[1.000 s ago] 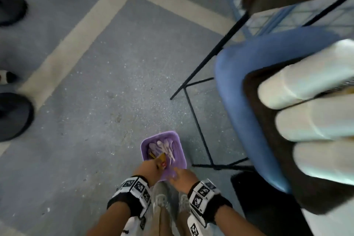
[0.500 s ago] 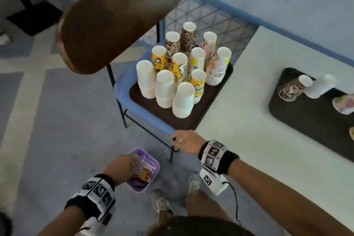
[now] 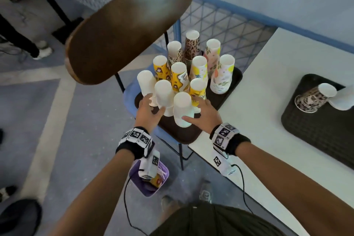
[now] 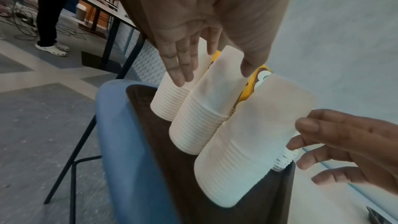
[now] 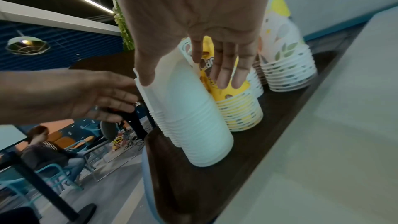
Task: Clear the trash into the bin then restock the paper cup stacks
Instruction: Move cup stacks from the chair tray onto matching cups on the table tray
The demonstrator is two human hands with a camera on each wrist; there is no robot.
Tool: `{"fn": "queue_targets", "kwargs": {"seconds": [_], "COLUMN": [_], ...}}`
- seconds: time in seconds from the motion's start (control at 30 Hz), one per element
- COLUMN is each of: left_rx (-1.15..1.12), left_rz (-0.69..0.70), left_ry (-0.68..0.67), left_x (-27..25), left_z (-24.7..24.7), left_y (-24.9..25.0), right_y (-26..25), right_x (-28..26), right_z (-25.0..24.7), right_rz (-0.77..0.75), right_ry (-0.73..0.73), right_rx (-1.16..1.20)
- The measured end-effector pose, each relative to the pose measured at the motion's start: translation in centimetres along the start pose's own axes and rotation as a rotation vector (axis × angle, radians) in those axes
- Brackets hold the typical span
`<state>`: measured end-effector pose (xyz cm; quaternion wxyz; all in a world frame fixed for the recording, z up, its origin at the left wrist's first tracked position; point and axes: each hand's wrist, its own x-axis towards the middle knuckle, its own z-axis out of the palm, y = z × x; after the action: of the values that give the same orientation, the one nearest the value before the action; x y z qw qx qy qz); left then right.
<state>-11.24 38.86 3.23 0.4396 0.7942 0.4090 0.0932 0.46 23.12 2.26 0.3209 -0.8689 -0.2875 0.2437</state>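
Note:
Several stacks of upturned paper cups stand on a dark tray (image 3: 180, 134) on a blue chair seat (image 3: 130, 99). My left hand (image 3: 151, 105) (image 4: 215, 74) is open, its thumb on the middle white stack (image 3: 164, 97) (image 4: 206, 108) and straight fingers on the far-left white stack (image 3: 146, 84) (image 4: 170, 98). My right hand (image 3: 197, 109) (image 5: 187, 81) is open too, with its thumb on the nearest white stack (image 3: 182, 109) (image 5: 193, 117) and fingers against the yellow stack (image 3: 198, 90) (image 5: 239, 111). The purple bin (image 3: 147, 190) holding trash sits on the floor below my left wrist.
The chair's brown backrest (image 3: 130, 25) looms over the stacks at the left. A white table (image 3: 258, 111) adjoins the chair on the right; its second dark tray (image 3: 316, 130) holds a patterned stack (image 3: 312, 99) and a white stack (image 3: 342, 99) lying on their sides.
My view rose from the floor bin to the chair. The left hand left the bin, and both hands moved up onto the white cup stacks.

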Motion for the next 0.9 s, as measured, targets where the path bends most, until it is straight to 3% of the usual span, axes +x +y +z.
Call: {"fn": "queue_targets", "kwargs": {"seconds": [0.33,0.43,0.57,0.73,0.9], "left_rx": [0.129,0.133,0.175,0.307,0.076], "left_rz": [-0.087,-0.029,0.128,0.212,0.118], "left_ry": [0.070,0.076,-0.038,-0.183,-0.325], "left_x": [3.1,3.1,2.3,1.5,2.2], "left_z": [2.1,2.2,1.4,0.2,0.6], "left_y": [2.8,2.2,1.6,0.9,-1.3], "right_y": [-2.0,-1.4,-0.2,0.4,-0.3], "right_x": [1.5,0.9,-0.3,-1.3,-1.5], "right_z": [1.6,1.5,0.2,0.0,2.2], "right_rz": [-0.002,-0.015,0.011,0.057,0.167], "right_ry": [0.085,0.096,0.107,0.108,0.170], "right_rx": [-0.187,-0.218,-0.234,-0.147,0.098]}}
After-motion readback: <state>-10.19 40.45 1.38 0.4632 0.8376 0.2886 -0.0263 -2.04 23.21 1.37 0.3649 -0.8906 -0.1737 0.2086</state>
